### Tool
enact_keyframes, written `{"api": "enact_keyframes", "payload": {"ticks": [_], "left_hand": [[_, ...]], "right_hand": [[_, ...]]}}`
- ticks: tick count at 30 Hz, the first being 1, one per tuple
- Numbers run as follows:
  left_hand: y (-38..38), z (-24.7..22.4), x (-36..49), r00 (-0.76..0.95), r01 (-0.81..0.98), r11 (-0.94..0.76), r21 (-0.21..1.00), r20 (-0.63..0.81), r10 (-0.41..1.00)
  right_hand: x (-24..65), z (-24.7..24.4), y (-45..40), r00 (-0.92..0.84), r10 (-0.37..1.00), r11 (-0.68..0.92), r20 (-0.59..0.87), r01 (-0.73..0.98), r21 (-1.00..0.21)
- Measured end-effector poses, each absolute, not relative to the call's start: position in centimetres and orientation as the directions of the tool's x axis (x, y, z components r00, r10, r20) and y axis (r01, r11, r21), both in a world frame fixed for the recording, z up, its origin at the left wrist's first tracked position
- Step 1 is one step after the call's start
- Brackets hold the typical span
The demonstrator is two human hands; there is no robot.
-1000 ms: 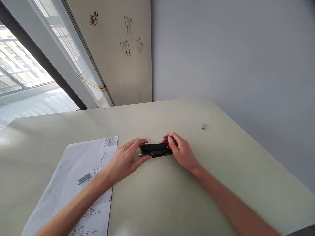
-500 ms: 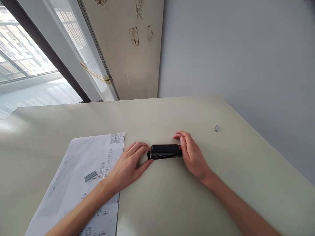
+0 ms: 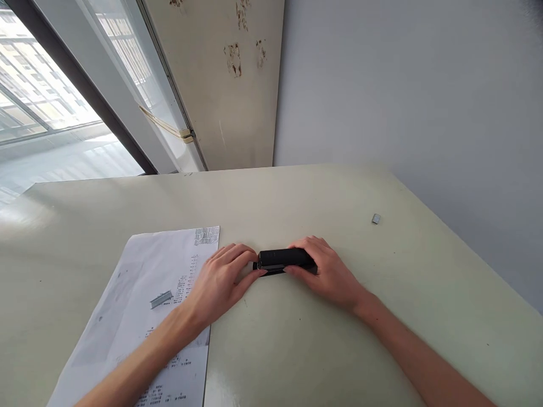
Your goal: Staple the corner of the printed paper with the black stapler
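A black stapler lies sideways on the pale table, between my two hands. My left hand pinches its left end with thumb and fingertips. Around its right end my right hand is closed, thumb along the near side and fingers over the far side. Left of them, printed paper sheets lie partly under my left forearm. On the paper rests a short strip of grey staples.
A small grey piece lies on the table at the right. Beyond the table's far edge stand a stained panel, a grey wall and a window at the left.
My right hand has moved from the stapler's right end to wrap over its right part, fingers and thumb now on both sides. The left hand keeps its place at the left end.
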State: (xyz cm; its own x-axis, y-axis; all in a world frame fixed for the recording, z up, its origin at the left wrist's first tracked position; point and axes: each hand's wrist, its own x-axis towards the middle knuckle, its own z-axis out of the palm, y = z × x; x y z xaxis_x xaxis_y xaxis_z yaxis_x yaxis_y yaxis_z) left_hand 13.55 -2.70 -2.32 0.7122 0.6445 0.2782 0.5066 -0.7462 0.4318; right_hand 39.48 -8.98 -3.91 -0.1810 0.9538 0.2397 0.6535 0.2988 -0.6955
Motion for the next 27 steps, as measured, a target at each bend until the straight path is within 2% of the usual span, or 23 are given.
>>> {"api": "enact_keyframes", "payload": {"ticks": [5,10,13,17,21,27], "left_hand": [[-2.2,-1.8,11.6,0.729,0.547,-0.772,0.323,0.268,0.629],[-2.4,-1.1,9.3,0.704,0.605,-0.763,0.228,0.294,0.646],[-2.5,-0.5,7.9,0.68,0.623,-0.742,0.247,0.299,0.67],[-2.6,0.2,4.4,0.66,0.655,-0.699,0.287,0.235,0.714],[-3.0,0.2,-0.2,0.553,0.757,-0.578,0.305,0.172,0.815],[-4.4,-0.6,-3.5,0.459,0.82,-0.474,0.322,0.128,0.879]], "right_hand": [[40.5,-3.8,-8.6,-0.227,0.944,0.331,0.241,0.659,-0.675],[41.0,-3.9,-8.7,-0.191,0.95,0.31,0.246,0.666,-0.678],[41.0,-4.1,-8.8,-0.172,0.957,0.288,0.235,0.678,-0.676],[41.1,-4.4,-8.8,-0.153,0.959,0.279,0.24,0.677,-0.681],[41.1,-4.5,-8.8,-0.144,0.963,0.263,0.227,0.672,-0.692],[41.0,-4.5,-8.9,-0.147,0.959,0.276,0.241,0.661,-0.698]]}}
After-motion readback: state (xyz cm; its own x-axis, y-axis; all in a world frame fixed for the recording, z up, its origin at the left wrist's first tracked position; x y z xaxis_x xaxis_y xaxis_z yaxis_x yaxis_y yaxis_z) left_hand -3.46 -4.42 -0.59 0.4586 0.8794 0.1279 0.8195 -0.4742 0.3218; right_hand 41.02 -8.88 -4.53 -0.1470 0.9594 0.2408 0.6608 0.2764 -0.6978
